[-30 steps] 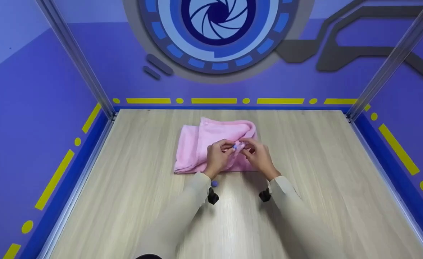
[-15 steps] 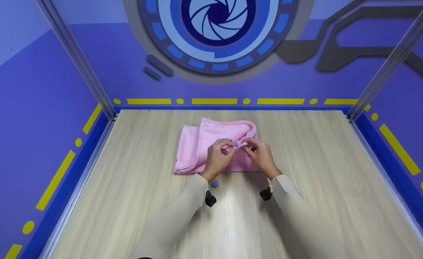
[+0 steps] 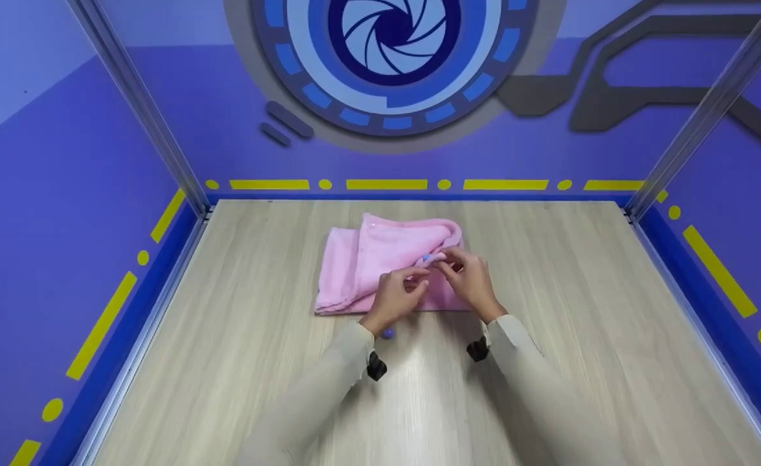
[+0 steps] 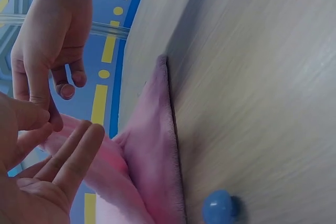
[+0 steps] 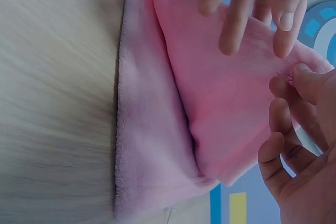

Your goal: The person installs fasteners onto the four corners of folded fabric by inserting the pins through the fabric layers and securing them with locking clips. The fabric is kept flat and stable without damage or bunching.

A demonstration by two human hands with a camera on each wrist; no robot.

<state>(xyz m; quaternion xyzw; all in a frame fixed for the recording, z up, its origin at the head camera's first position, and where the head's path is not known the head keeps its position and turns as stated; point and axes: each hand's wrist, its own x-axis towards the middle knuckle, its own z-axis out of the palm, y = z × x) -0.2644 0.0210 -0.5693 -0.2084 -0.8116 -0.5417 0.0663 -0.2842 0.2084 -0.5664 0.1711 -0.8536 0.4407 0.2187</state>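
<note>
A folded pink fleece cloth lies on the table, one layer lifted at its front right. My right hand pinches that raised edge between thumb and fingertips, as the right wrist view also shows around the pinched cloth. A small blue piece shows on the edge just left of the right fingertips. My left hand is just below and left of it, with thumb and forefinger apart and nothing seen between them. A small blue ball rests on the table in front of the cloth.
The light wood table extends around the cloth. Blue-purple printed walls with yellow dashes stand at the back and both sides, joined by metal corner posts.
My left hand has let go of the raised edge by the blue piece and drawn back slightly toward me. The right hand keeps its pinch on the cloth.
</note>
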